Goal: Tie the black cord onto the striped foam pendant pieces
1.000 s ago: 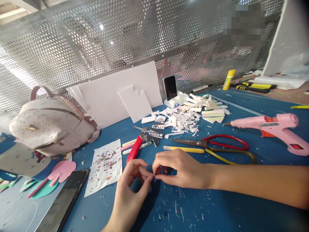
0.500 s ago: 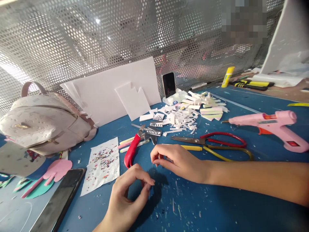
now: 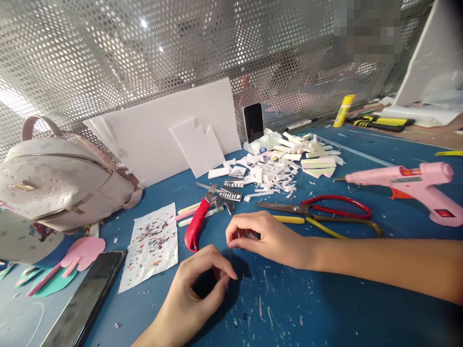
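Observation:
My left hand (image 3: 197,294) rests low on the blue mat (image 3: 325,299), thumb and fingers pinched together on something too small to name. My right hand (image 3: 267,238) lies just beyond it, its fingers curled in a pinch, with a small reddish bit showing under the fingertips. The two hands are a short gap apart. A red-handled utility knife (image 3: 197,224) lies just left of my right hand. Red-handled scissors (image 3: 318,212) and a yellow stick (image 3: 289,219) lie right behind it.
A paper sheet with coloured specks (image 3: 152,243) and a dark phone (image 3: 87,301) lie at the left. A pale backpack (image 3: 61,178) stands far left. White foam boards (image 3: 162,130) lean on the perforated screen. A pile of white scraps (image 3: 275,168) and a pink glue gun (image 3: 408,185) lie farther back.
My hands, fingertips touching a second ago, have drawn apart. The left moved down toward me, the right stayed near the knife. The view tilted slightly.

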A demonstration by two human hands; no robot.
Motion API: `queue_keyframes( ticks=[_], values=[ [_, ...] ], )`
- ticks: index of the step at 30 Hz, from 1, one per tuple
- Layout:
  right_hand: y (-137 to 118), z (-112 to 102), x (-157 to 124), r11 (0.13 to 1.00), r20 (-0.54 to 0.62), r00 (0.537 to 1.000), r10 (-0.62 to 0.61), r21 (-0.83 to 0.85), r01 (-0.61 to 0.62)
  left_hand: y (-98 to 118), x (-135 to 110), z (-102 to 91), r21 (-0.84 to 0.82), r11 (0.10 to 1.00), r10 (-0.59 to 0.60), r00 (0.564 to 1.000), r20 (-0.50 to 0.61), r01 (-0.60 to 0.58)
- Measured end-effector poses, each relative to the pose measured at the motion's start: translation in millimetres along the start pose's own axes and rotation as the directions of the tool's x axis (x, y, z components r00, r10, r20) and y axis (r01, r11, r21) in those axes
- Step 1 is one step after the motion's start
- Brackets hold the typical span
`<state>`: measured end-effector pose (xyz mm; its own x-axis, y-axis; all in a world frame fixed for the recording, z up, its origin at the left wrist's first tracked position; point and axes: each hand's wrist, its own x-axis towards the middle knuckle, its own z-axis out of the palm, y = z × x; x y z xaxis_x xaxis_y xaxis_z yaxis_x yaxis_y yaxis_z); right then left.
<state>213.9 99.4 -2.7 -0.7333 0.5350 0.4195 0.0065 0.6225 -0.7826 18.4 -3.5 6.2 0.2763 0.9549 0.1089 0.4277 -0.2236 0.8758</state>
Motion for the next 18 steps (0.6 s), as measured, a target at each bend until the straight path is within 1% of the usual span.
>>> queue_keyframes(
  ticks=[3,5,7,10,15,18],
  values=[
    [-1.1,0.0,0.0,0.998,-0.036,0.999,0.032,0.048,-0.03,0.9,3.2,-1.5,-0.018,0.998,-0.055,0.99,0.13,0.058],
    [-1.9,0.1,0.1,0.996,-0.049,0.998,0.05,0.072,-0.046,1.5,4.3,-2.5,-0.006,0.999,-0.041,0.976,0.216,0.043],
    [-2.6,0.2,0.2,0.995,-0.049,0.997,0.054,0.087,-0.049,1.6,4.1,-2.6,0.035,0.999,-0.013,0.963,0.268,0.004],
    [-3.4,0.4,-0.5,0.994,-0.039,0.998,0.047,0.096,-0.043,1.0,3.1,-1.3,0.089,0.995,0.014,0.953,0.304,-0.043],
    [-3.7,0.6,-2.4,0.995,-0.028,0.998,0.05,0.092,-0.048,2.9,3.8,0.0,0.094,0.994,0.028,0.951,0.307,-0.06],
    [-3.7,0.5,-2.1,0.995,-0.033,0.997,0.063,0.082,-0.06,5.2,4.5,-0.9,0.115,0.989,0.051,0.947,0.318,-0.092]
  ],
)
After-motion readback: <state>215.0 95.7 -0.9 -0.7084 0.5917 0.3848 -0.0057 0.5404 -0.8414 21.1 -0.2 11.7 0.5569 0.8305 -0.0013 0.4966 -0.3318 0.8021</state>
